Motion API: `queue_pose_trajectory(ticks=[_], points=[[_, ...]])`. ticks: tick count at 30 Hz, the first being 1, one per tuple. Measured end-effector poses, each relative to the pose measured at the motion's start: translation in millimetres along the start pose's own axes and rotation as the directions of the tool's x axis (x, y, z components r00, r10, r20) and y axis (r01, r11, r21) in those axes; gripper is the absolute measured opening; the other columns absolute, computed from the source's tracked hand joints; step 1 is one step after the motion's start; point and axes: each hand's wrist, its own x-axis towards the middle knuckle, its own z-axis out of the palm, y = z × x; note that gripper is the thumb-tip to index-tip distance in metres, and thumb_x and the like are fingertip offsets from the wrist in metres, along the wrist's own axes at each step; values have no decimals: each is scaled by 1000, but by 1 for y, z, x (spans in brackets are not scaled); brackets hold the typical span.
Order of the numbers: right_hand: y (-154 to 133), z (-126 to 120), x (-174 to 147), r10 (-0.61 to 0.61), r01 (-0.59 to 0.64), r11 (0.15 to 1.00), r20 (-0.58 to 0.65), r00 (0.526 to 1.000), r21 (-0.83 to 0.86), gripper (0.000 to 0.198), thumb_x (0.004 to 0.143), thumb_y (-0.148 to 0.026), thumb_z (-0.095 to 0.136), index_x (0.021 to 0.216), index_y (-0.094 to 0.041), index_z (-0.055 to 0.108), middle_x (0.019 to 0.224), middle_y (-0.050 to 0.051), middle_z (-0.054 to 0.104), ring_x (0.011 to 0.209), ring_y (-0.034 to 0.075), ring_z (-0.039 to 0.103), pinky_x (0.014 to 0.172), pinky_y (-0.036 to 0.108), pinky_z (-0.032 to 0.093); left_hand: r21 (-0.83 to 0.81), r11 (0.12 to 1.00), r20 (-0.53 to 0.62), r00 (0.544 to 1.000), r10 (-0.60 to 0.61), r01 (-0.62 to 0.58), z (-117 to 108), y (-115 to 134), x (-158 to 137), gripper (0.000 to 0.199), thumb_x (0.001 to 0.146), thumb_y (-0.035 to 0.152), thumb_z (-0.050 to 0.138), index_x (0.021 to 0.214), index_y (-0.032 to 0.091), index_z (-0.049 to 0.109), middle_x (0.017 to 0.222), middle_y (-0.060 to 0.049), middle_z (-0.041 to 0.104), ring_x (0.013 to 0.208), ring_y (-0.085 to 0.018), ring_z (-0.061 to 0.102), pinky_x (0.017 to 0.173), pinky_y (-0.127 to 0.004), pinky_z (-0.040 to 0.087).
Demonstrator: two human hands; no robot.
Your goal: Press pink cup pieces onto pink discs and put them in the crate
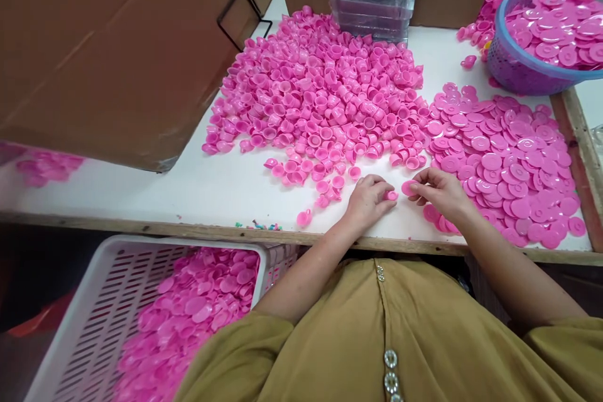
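Crowding the white tabletop [188, 201], pink cups [320, 91] border a brown carton [103, 56].

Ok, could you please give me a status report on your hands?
Left hand holding a cup. Right hand pinching a disc, apart from the cup. Cup pile ahead, disc pile to the right; neither seems in the way.

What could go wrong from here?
1. A stray cup lies near the front edge of the table; the left forearm could brush it off.
2. The right hand pinches a pink disc by its rim, so it may slip.
3. The cup pile meets the disc pile, so parts might mix.
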Motion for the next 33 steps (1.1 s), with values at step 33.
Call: queue_pose_trajectory(ticks=[33], points=[[-15,25,24,253,-200,934,157,955,-295,25,84,-27,69,76,-20,46,51,-3,59,42,14,59,38,20,39,-232,922,492,855,-165,311,-27,12,34,19,71,27,67,88,21,62,55,6,57,51,-13,59,52,-23,42]])
